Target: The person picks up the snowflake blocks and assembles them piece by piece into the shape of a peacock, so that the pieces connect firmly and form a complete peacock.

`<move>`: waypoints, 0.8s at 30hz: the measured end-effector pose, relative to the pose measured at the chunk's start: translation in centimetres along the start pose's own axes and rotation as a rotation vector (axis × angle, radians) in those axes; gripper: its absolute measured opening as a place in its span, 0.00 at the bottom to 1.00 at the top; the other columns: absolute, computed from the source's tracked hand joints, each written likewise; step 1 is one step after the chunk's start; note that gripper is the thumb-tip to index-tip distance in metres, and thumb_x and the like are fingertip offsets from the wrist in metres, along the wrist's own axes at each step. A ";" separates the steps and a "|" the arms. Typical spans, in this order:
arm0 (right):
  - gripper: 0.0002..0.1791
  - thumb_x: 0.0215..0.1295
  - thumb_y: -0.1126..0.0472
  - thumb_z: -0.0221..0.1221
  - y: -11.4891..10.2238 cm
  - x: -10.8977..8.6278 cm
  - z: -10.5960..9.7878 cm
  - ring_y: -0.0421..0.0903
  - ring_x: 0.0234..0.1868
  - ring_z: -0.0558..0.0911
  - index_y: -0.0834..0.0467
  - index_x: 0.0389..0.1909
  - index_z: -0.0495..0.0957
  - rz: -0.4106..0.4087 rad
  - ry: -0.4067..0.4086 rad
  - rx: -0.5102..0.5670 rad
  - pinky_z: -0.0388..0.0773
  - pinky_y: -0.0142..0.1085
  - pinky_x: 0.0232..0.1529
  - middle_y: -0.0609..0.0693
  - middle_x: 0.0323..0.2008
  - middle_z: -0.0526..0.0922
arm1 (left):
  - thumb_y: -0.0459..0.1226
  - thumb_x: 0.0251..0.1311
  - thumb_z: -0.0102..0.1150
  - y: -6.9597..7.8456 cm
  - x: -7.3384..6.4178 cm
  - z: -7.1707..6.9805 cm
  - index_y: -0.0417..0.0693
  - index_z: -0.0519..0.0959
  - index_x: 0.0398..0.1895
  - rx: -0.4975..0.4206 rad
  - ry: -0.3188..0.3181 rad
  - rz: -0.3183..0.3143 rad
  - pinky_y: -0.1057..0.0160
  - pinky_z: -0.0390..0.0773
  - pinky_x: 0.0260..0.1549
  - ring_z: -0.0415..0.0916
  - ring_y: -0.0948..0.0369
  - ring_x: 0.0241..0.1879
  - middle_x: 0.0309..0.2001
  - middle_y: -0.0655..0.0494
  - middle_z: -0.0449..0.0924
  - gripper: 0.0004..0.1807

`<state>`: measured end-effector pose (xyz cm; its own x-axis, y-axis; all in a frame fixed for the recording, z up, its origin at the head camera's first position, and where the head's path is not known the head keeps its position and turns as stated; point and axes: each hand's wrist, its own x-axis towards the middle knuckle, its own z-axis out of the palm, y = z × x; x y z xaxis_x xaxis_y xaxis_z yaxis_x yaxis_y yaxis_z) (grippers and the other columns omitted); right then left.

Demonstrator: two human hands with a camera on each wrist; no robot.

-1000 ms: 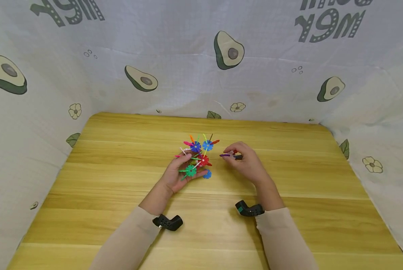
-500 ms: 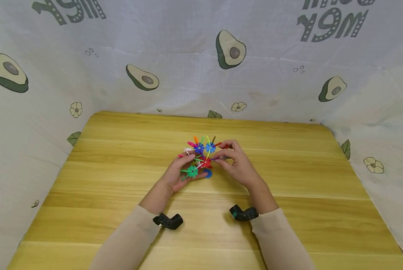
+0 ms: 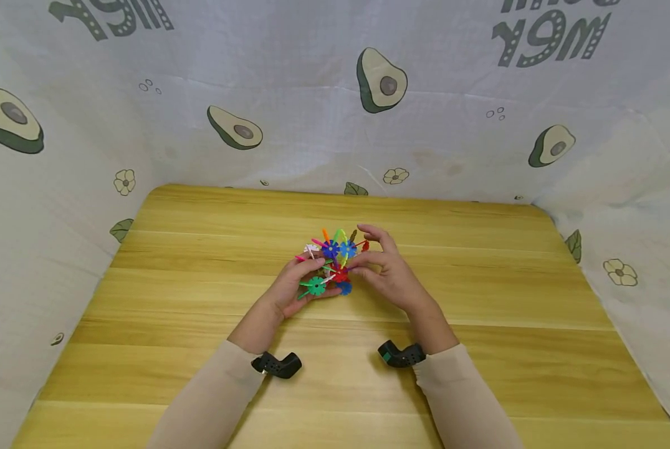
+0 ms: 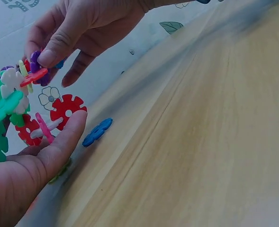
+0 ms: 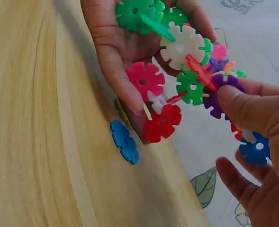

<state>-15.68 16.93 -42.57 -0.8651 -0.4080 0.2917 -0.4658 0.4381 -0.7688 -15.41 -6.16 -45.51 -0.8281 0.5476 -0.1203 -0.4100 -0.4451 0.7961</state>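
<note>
A cluster of interlocking plastic snowflake discs (image 3: 330, 249), in many colours, lies in my left hand (image 3: 290, 284), thumb on its near side and fingers beneath. At its right side my right hand (image 3: 387, 271) pinches a purple disc (image 5: 214, 101) between thumb and forefinger, right against a red disc (image 4: 34, 77). Its other fingers are spread. A dark blue disc (image 5: 255, 148) shows beside the right fingers. Green discs (image 5: 135, 12) sit in the left palm, with a white disc (image 5: 182, 47) in front. A larger red disc (image 4: 68, 111) shows near the left fingertip.
A wooden table (image 3: 200, 349) lies beneath both hands. Just past the left fingertips a light blue disc (image 4: 97, 132) overlaps the tabletop. Patterned white cloth (image 3: 301, 75) stands behind and at both sides. A black wrist camera (image 3: 402, 354) sits on each sleeve.
My right hand has come left to the cluster, bringing the purple disc and pieces joined to it against the other discs. The left hand has hardly moved; the cluster has tilted slightly.
</note>
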 end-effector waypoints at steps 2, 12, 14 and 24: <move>0.04 0.62 0.69 0.68 0.0 0.0 0.1 0.61 0.72 0.65 0.56 0.35 0.87 0.024 -0.007 0.023 0.70 0.60 0.69 0.55 0.76 0.60 | 0.39 0.77 0.40 0.0 0.0 0.0 0.50 0.73 0.55 0.000 -0.001 -0.003 0.32 0.71 0.64 0.83 0.58 0.53 0.51 0.57 0.83 0.12; 0.28 0.63 0.70 0.68 -0.2 0.1 0.0 0.58 0.66 0.73 0.60 0.63 0.73 0.146 0.046 0.194 0.77 0.55 0.65 0.57 0.77 0.58 | 0.42 0.78 0.41 0.4 0.0 -0.7 0.48 0.76 0.57 -0.075 0.018 -0.026 0.31 0.70 0.64 0.85 0.52 0.51 0.50 0.55 0.86 0.15; 0.37 0.65 0.70 0.66 -0.4 0.2 0.2 0.61 0.69 0.71 0.58 0.72 0.63 0.218 0.095 0.314 0.76 0.56 0.68 0.60 0.78 0.57 | 0.41 0.78 0.42 0.6 -0.1 -0.7 0.50 0.76 0.56 -0.108 0.040 -0.011 0.30 0.69 0.64 0.84 0.51 0.52 0.51 0.55 0.86 0.15; 0.38 0.77 0.49 0.55 -0.7 0.8 3.1 0.54 0.65 0.77 0.56 0.77 0.48 0.543 0.052 0.921 0.73 0.60 0.68 0.62 0.70 0.65 | 0.42 0.77 0.40 0.8 0.0 -0.1 0.51 0.70 0.57 -0.049 0.074 0.017 0.29 0.65 0.67 0.85 0.59 0.48 0.48 0.59 0.85 0.13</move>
<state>-15.42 13.79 -43.57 -0.9314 -0.2960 -0.2119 0.2853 -0.2319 -0.9300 -15.77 -6.55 -44.97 -0.8603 0.4864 -0.1524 -0.4126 -0.4891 0.7685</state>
